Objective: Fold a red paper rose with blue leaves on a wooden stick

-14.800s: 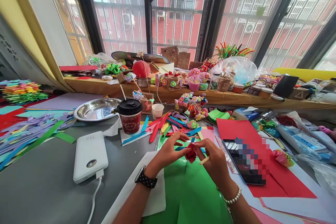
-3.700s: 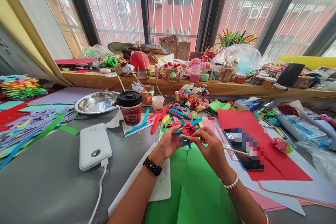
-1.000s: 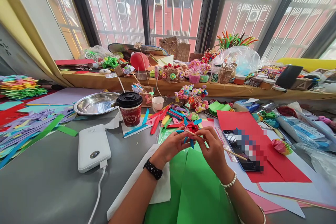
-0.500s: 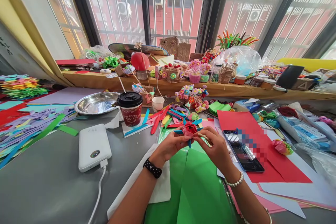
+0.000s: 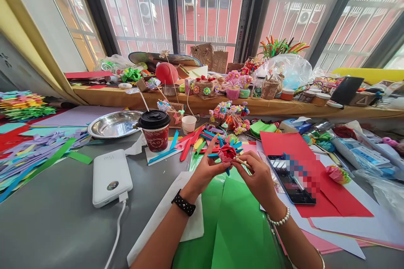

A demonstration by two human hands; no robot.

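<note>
A red paper flower (image 5: 226, 152) with blue pointed paper tips around it is held up over the green paper (image 5: 240, 222). My left hand (image 5: 204, 173) grips it from the left, thumb at its lower edge and one finger raised beside it. In my right hand (image 5: 259, 176), a thin pale stick (image 5: 243, 162) is pinched between thumb and fingers. Those fingertips meet the flower's right side. Whether the stick's tip touches the petals cannot be made out. A white sheet (image 5: 189, 222) lies under my left wrist.
A lidded cup (image 5: 157, 136), a metal plate (image 5: 113, 124) and a white power bank (image 5: 112, 176) with a cable stand to the left. On the right, a phone (image 5: 292, 180) rests on red paper (image 5: 341, 197). Loose paper strips (image 5: 192, 143) lie beyond my hands.
A finger of my left hand has lifted off the flower and now points up. My right hand stays at the flower's right side with the stick. The view has shifted slightly.
</note>
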